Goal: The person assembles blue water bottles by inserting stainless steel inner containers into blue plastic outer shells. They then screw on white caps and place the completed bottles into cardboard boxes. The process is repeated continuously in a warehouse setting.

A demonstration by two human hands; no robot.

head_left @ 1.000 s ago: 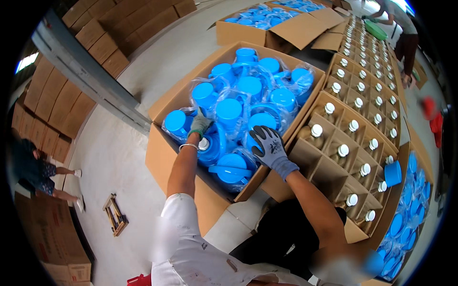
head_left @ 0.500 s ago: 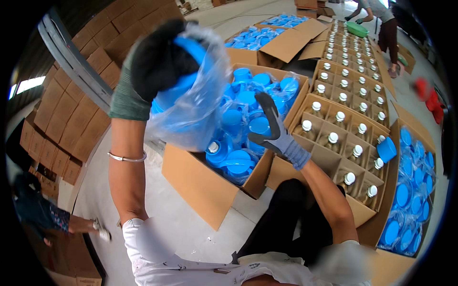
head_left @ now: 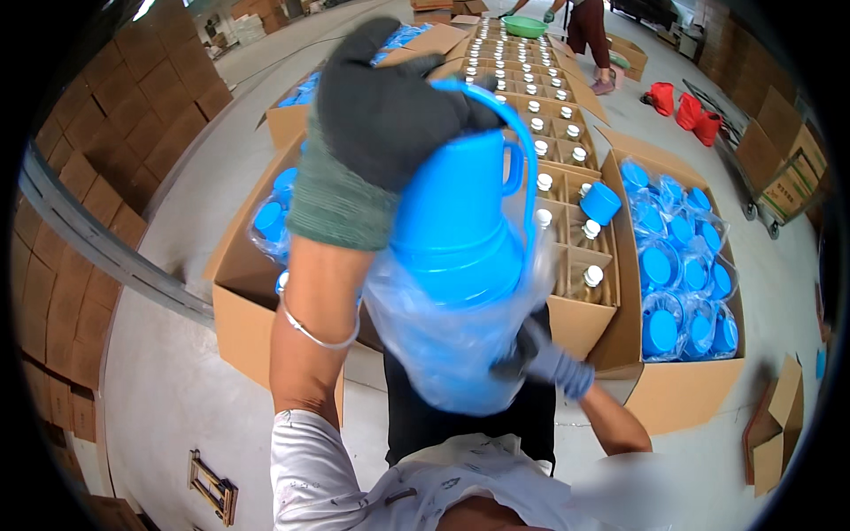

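Note:
A blue plastic thermos jug (head_left: 456, 199) hangs upright in front of me, its lower half inside a crumpled clear plastic bag (head_left: 434, 354). My left hand (head_left: 398, 111), in a black and green glove, is closed round the jug's top carrying handle. Low on the right side, my right hand (head_left: 536, 358) in a grey glove grips the bag against the jug; its fingers are blurred and partly hidden. Behind the jug, an open carton (head_left: 243, 327) holds more bagged blue jugs.
Divided cartons hold white-capped bottles (head_left: 591, 276), one with a blue cup (head_left: 601, 203) on it. At right is a carton of bagged blue jugs (head_left: 660, 332). Farther off are a green basin (head_left: 526, 26), a person (head_left: 589, 35), red bags (head_left: 686, 111) and a loaded cart (head_left: 779, 168).
The bagged jug has come from the left to the middle before me, its bag now lower on it. My right hand has moved from above the jug carton down to the bag's side.

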